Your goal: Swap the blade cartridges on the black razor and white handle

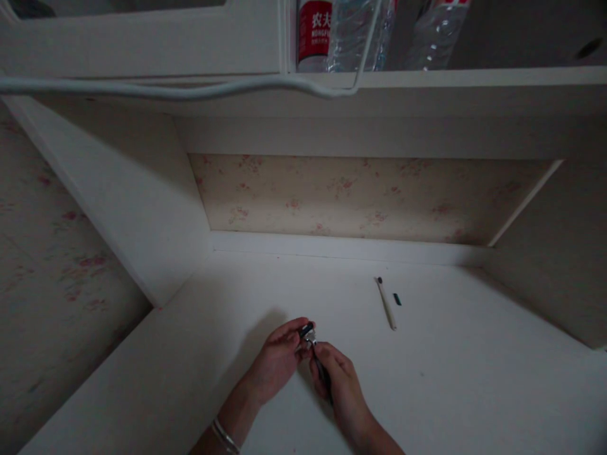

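white, smooth board makes up the desktop (455,392) under our hands, dim and a little shadowed on the left. above its near middle we have both hands close together, fingertips nearly meeting around one small tool. our right hand (342,376) is wrapped about the dark handle (324,378), thumb and fingers closed on it, the lower end angling back towards us. our left hand (279,361) pinches a small black piece (306,329) up at the tool's silvery head (310,340) (whether that piece is fixed to the metal or only held against it, we cannot tell). two pale bands (225,436) circle our left wrist.

off to the right, well apart from our fingers, a pale, slender brush (387,304) with a dark tip lies on the desktop, and just beside it is a short dark green piece (397,299). behind the desktop we see floral wallpaper (344,197); overhead, plastic bottles (355,35), one red-labelled, stand on a shelf (474,77), with a white cable (165,91) running across in front.
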{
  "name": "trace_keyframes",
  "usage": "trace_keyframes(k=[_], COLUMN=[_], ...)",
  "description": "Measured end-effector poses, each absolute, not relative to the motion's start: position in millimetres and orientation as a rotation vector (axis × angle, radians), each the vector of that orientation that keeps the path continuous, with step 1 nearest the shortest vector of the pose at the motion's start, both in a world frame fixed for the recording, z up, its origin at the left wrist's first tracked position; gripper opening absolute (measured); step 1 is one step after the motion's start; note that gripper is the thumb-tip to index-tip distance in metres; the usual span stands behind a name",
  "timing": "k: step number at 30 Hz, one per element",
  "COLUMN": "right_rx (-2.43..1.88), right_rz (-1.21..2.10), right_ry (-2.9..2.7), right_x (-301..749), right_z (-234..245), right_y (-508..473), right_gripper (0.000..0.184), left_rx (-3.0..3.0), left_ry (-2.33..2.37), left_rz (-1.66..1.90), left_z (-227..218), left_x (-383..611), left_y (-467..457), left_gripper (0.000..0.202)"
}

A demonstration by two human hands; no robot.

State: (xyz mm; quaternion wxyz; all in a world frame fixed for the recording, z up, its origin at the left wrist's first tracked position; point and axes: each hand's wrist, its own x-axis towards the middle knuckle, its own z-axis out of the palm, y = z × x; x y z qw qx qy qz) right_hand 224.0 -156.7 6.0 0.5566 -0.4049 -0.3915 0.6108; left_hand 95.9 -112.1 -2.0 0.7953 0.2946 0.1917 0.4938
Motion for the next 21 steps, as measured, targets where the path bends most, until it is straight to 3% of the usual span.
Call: trace_keyframes(k=[21], right_rx=[-0.985], right_rz=[1.436], right_ry=[-0.961], right_x=[227.5], right_z=[2.4], right_y=[-156.5], right_gripper=[0.037], left_rx=[0.664], left_ry=[0.431], left_rz=[1.048], left_z=[-3.1], left_x=[94.4], left_y=[-110.8], left_gripper=[0.030])
